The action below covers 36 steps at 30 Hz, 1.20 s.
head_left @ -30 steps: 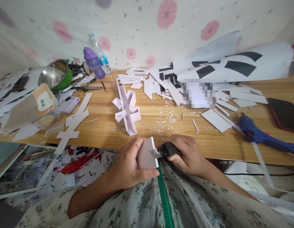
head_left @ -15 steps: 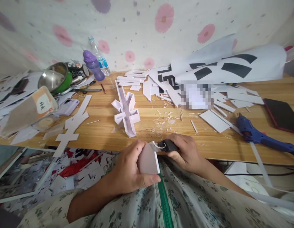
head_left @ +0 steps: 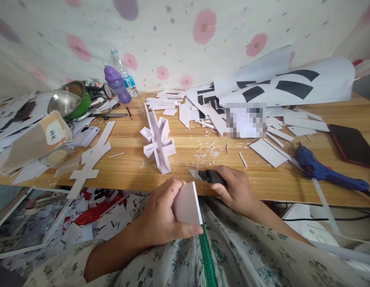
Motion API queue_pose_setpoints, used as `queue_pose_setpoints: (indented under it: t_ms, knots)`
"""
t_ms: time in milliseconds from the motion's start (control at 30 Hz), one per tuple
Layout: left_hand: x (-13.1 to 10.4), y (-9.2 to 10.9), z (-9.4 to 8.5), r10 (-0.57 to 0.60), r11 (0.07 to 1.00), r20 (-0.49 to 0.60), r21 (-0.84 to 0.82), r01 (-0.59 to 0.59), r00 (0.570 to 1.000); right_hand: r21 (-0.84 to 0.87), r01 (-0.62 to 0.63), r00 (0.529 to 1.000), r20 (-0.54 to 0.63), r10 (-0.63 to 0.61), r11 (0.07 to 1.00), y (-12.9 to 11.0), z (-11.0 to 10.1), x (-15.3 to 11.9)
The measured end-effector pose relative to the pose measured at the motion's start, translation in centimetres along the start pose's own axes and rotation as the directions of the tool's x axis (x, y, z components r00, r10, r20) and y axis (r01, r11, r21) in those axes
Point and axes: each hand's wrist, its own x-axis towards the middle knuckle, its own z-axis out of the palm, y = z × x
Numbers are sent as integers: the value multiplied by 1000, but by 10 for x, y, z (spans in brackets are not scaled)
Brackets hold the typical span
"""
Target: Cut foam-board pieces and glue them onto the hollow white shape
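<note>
White board [head_left: 187, 205], green pot [head_left: 84, 107] with unclear contents

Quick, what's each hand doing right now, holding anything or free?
Left hand: closed, holding a white board piece by its sides.
Right hand: closed around a black-handled cutter, its blade apart from the piece.

A room in a home, doubling as a small craft workshop. White wall covering with pink and purple flowers [head_left: 204, 26] backs the wooden worktop [head_left: 131, 133]; near the far left corner stand a round green metal pot [head_left: 83, 105] and a purple plastic drinking bottle [head_left: 121, 91]. The making shows in flat white board offcuts [head_left: 163, 102] toward the far edge, a blue glue gun [head_left: 313, 162] at right, and a black-handled cutter [head_left: 215, 177] above the near edge.
</note>
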Motion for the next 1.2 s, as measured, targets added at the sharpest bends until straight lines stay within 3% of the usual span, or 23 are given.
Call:
queue_pose_setpoints:
  t_ms: [200,533,633,733,933,1000,1067,1133,1200]
  knots:
    - [-2,-6,1,-118,993,-5,-18,118,993,64,28,1000,11,-29,998,-3,-5,-2]
    - [-2,-7,1,-163,986,-99,4,164,982,159,49,997,46,-57,986,-9,-4,-7]
    - [0,-11,1,-93,992,-152,69,105,984,202,-82,994,89,65,976,-13,-9,-3]
    - [0,-13,3,-32,983,-173,175,62,984,322,-284,953,201,228,903,-23,-14,5]
    - [-2,-6,7,-142,940,-130,294,175,981,618,-409,912,295,285,671,-39,-7,16]
    - [-3,-2,0,-147,946,-80,280,163,986,668,-421,907,301,295,614,-40,-3,17]
    - [-4,2,-11,-129,972,38,201,119,991,720,-411,911,311,270,559,-42,0,17]
    - [-5,2,-21,-80,997,193,16,78,978,775,-397,918,333,216,492,-45,0,19]
    - [-7,-2,-26,-19,964,306,-245,98,952,803,-381,923,353,149,457,-48,-2,21]
